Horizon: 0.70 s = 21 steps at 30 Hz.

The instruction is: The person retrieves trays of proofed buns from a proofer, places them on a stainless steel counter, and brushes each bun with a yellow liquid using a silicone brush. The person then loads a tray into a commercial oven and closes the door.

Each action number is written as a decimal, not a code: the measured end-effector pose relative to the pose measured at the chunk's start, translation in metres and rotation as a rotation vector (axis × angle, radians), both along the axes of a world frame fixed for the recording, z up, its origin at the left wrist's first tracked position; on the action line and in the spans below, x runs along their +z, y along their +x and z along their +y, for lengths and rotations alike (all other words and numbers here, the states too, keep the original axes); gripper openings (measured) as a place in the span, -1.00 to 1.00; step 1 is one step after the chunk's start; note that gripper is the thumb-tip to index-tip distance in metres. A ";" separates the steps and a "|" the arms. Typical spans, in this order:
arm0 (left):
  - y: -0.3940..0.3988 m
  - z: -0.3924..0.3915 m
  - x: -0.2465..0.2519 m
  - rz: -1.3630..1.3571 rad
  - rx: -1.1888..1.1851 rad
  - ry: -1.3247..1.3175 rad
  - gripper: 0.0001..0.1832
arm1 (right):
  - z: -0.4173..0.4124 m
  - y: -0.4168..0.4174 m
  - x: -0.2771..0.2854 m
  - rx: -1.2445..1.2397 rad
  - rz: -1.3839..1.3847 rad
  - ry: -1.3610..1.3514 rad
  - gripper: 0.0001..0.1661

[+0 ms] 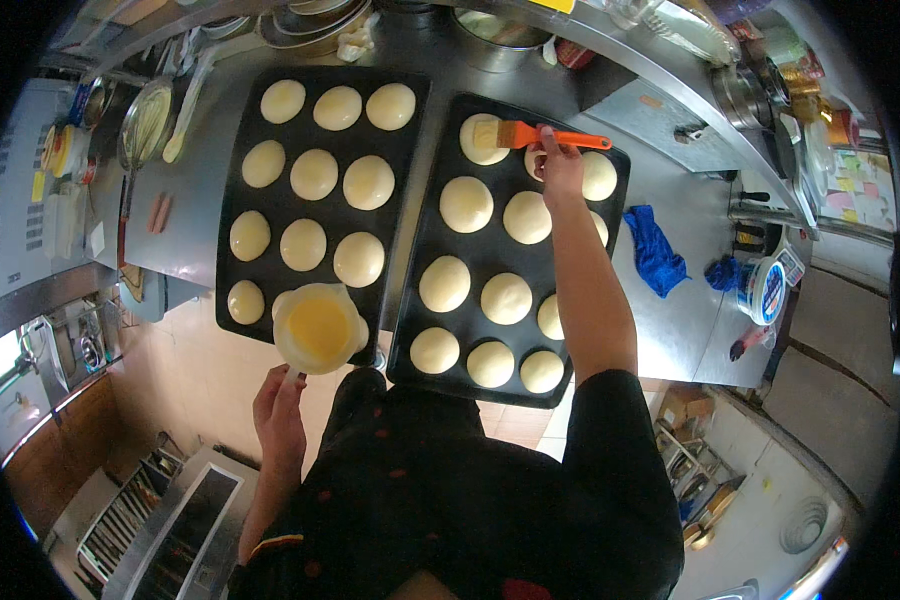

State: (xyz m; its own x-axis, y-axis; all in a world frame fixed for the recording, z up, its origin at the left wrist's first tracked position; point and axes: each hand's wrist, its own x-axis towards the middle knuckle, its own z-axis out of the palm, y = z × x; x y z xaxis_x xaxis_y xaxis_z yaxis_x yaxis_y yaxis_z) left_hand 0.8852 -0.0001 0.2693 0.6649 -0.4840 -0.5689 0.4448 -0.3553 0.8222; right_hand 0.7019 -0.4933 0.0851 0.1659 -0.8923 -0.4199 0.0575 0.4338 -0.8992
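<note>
My right hand (556, 169) grips an orange-handled pastry brush (521, 135), its bristles on the top left dough ball (484, 139) of the right black baking tray (420, 225). Several rows of round dough balls stand on this tray; my hand and forearm cover parts of some. My left hand (281, 412) holds the handle of a translucent cup (345, 307) with yellow liquid, probably egg wash, over the near edge of the left baking tray (270, 208). The dough balls there look glossy, and the cup hides some of them.
A whisk (146, 124) and a pale spatula (187, 116) lie left of the trays. A metal pot (495, 52) stands behind them. On the right are a blue cloth (654, 251) and a white tub (763, 291). A metal shelf edge (690, 97) curves across the upper right.
</note>
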 end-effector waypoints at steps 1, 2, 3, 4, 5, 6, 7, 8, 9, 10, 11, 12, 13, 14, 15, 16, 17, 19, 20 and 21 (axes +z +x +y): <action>-0.001 -0.001 0.002 0.009 0.009 0.000 -0.84 | -0.005 -0.005 -0.003 -0.017 0.026 -0.006 -0.69; -0.001 0.001 -0.001 0.013 0.008 -0.015 -0.84 | -0.010 -0.014 -0.004 -0.029 0.031 -0.040 -0.69; 0.000 0.004 -0.006 0.015 0.008 -0.030 -0.84 | -0.014 -0.022 -0.004 -0.053 0.061 -0.042 -0.70; 0.001 0.004 -0.009 0.016 0.006 -0.044 -0.84 | -0.016 -0.032 -0.003 -0.078 0.090 -0.043 -0.70; 0.001 0.002 -0.008 0.009 -0.001 -0.045 -0.84 | -0.017 -0.041 0.000 -0.102 0.119 -0.044 -0.69; 0.000 -0.002 -0.007 0.002 -0.009 -0.045 -0.84 | -0.017 -0.051 0.003 -0.124 0.105 -0.056 -0.69; 0.000 -0.004 -0.006 -0.004 -0.018 -0.044 -0.84 | -0.020 -0.060 0.002 -0.132 0.043 -0.056 -0.72; 0.000 -0.006 -0.005 0.000 -0.023 -0.055 -0.84 | -0.021 -0.071 0.001 -0.171 0.080 -0.052 -0.73; 0.000 -0.007 -0.004 0.005 -0.028 -0.064 -0.84 | -0.017 -0.080 0.005 -0.211 0.119 -0.045 -0.75; -0.001 -0.008 -0.004 0.010 -0.033 -0.073 -0.84 | -0.018 -0.092 0.002 -0.212 0.071 -0.031 -0.77; -0.001 -0.009 -0.004 0.008 -0.035 -0.076 -0.84 | -0.017 -0.101 0.003 -0.228 0.078 -0.029 -0.77; -0.001 -0.010 -0.004 0.006 -0.038 -0.078 -0.84 | -0.014 -0.110 0.006 -0.245 0.086 -0.026 -0.77; -0.002 -0.011 -0.004 0.005 -0.041 -0.080 -0.85 | -0.009 -0.117 0.009 -0.261 0.094 -0.024 -0.77; -0.003 -0.013 -0.004 0.006 -0.051 -0.069 -0.85 | -0.003 -0.125 0.012 -0.266 0.099 -0.056 -0.76; -0.003 -0.015 -0.003 0.005 -0.065 -0.061 -0.85 | 0.007 -0.133 0.014 -0.253 0.093 -0.063 -0.74; -0.003 -0.016 -0.002 0.002 -0.075 -0.049 -0.85 | 0.019 -0.138 0.014 -0.236 0.086 -0.066 -0.72; -0.004 -0.016 -0.002 0.000 -0.084 -0.047 -0.85 | 0.031 -0.143 0.014 -0.219 0.078 -0.070 -0.69; -0.005 -0.017 -0.004 -0.002 -0.105 -0.043 -0.85 | 0.064 -0.141 0.021 -0.131 0.075 -0.026 -0.69; -0.006 -0.018 -0.002 -0.005 -0.117 -0.045 -0.85 | 0.076 -0.138 0.025 -0.070 0.081 0.024 -0.68; -0.006 -0.019 -0.001 -0.007 -0.133 -0.046 -0.85 | 0.086 -0.136 0.033 0.000 0.077 0.017 -0.68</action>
